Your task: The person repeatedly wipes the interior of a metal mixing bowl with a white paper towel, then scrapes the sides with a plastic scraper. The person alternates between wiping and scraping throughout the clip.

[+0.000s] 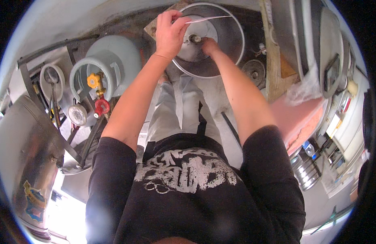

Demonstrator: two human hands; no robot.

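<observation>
In front of me is a wide round metal pan (194, 74) with a pale rim. A light grey disc (191, 55) with a small metal hub (195, 38) lies at its middle. My left hand (171, 35) is over the pan's left side, pinching a thin white strip (209, 19) that reaches toward the far right rim. Inside the pan, my right hand (210, 47) is low beside the hub. Motion blur and the angle hide its fingers, so its grip is unclear.
To the left stands a grey gas cylinder (124, 58) with a yellow valve knob (93, 80) and a red regulator (102, 107). Beyond it is a white bowl (43, 80) with metal utensils. A pink-orange block-like object (300, 122) and a clear plastic bag (306, 87) are at right.
</observation>
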